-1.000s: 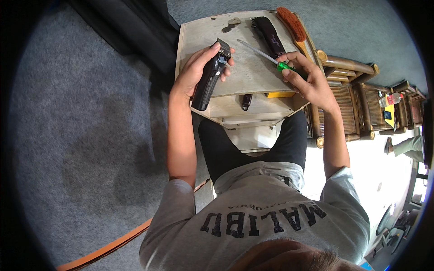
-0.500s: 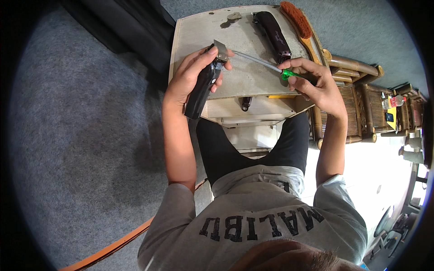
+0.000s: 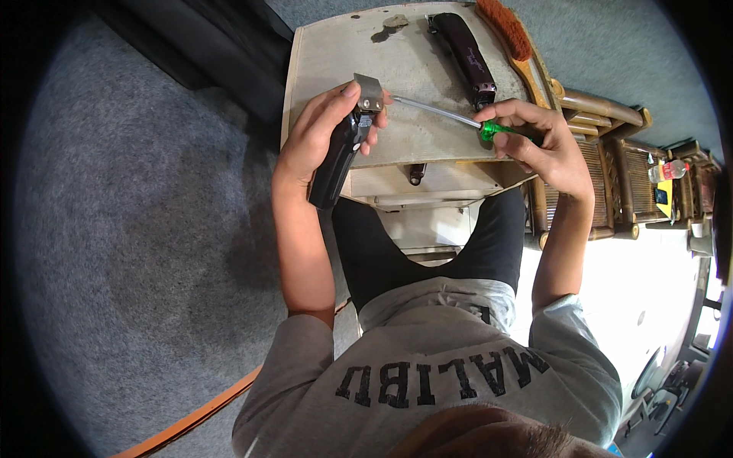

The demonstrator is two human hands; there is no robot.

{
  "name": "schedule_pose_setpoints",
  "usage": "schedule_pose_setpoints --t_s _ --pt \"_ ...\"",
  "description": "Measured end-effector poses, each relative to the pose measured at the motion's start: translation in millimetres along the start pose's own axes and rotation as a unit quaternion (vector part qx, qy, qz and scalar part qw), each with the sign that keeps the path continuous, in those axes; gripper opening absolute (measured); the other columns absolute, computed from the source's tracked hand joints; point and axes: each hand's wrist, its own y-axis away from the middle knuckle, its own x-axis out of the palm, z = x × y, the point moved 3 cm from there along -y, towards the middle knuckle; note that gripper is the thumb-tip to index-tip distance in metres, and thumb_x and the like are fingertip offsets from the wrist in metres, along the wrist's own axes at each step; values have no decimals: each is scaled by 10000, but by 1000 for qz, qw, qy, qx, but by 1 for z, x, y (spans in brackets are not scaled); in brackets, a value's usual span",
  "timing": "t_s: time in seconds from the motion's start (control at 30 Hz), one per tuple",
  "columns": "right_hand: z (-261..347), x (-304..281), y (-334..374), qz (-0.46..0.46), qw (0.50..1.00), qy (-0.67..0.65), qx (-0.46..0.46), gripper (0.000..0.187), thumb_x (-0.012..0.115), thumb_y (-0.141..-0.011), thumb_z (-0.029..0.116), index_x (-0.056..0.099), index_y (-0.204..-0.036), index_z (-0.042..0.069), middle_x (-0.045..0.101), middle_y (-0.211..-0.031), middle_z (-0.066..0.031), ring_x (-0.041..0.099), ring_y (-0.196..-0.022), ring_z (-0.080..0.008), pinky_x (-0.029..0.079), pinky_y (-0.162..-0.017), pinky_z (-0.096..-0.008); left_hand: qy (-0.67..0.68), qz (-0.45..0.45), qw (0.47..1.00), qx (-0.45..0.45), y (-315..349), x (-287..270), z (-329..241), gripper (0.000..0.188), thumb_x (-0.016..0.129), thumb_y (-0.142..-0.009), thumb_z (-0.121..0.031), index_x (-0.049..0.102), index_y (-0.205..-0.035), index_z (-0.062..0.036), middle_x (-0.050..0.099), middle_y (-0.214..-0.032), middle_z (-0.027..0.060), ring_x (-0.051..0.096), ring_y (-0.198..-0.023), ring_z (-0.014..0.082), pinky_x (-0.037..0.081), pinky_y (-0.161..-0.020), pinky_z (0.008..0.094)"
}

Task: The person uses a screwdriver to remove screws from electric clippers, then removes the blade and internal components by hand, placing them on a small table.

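Observation:
Black hair clippers (image 3: 334, 164) are gripped by my left hand (image 3: 311, 136), the metal blade (image 3: 368, 93) pointing up and away from me. Two screw heads show on the blade plate. In my right hand (image 3: 546, 149), fingers close around the green handle of a screwdriver (image 3: 447, 114). Its long shaft points left, and the tip lies beside the fingertips of my left hand, just right of the blade. Whether the tip touches anything I cannot tell. A second, dark maroon pair of clippers (image 3: 464, 57) lies on the table beyond my right hand.
The pale wooden table (image 3: 328, 57) has an open drawer (image 3: 450, 180) at its near side, with a small dark object (image 3: 417, 174) in it. An orange-bristled brush (image 3: 505, 32) lies along the right edge. Bamboo seating (image 3: 584, 187) with a bottle (image 3: 669, 171) stands to the right.
The clippers in my left hand have turned slightly, so the blade plate faces up more. My right hand and the screwdriver have shifted a little to the right and nearer.

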Motion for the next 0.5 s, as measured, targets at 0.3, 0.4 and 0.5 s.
schedule_pose_setpoints --t_s 0.3,0.4,0.5 --pt "-4 0 -1 9 999 -16 -39 318 698 -914 78 778 -1215 13 750 -996 -52 683 -864 -115 556 -800 -269 -35 -7 999 33 0 -3 5 591 514 -1105 -518 754 -1192 15 744 -867 69 668 -797 97 523 -711 250" --pt "-5 -1 -1 14 999 -16 -46 306 695 -916 57 784 -1205 14 748 -993 -50 685 -872 -118 556 -803 -272 -39 -1 999 35 1 -3 5 586 515 -1105 -519 755 -1191 8 742 -870 67 670 -791 100 523 -708 249" --pt "-5 -1 -1 22 999 -16 -43 307 704 -906 47 788 -1200 17 753 -996 -54 688 -878 -122 555 -799 -273 -33 2 999 31 3 1 4 578 516 -1105 -518 756 -1194 0 738 -873 65 669 -778 96 529 -689 244"
